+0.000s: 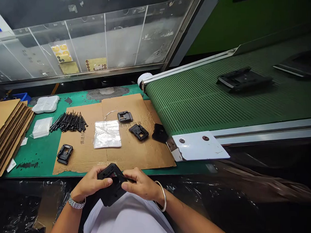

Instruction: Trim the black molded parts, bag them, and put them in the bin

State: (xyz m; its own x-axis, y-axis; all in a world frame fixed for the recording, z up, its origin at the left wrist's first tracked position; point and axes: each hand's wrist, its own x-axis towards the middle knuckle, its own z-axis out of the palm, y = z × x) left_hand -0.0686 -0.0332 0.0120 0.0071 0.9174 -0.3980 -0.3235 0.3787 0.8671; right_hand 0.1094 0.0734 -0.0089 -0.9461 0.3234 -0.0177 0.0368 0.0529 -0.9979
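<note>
Green ribbed conveyor belt (209, 94) and brown cardboard sheet (133, 153) lie beyond the black square plastic bracket (112, 191), held over the lap. The person's left hand (88, 185) wraps its left edge, while the right hand (140, 185) pinches its right rim. A firm left grip should steady it.

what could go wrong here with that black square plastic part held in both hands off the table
Drop: the black square plastic part is held by the left hand and right hand over the lap, beyond the green table edge; a slip likely sends it to the floor.
Pile-up: another black moulded part lies on the green ribbed conveyor belt; if the belt runs this way, it may tip off the end.
</note>
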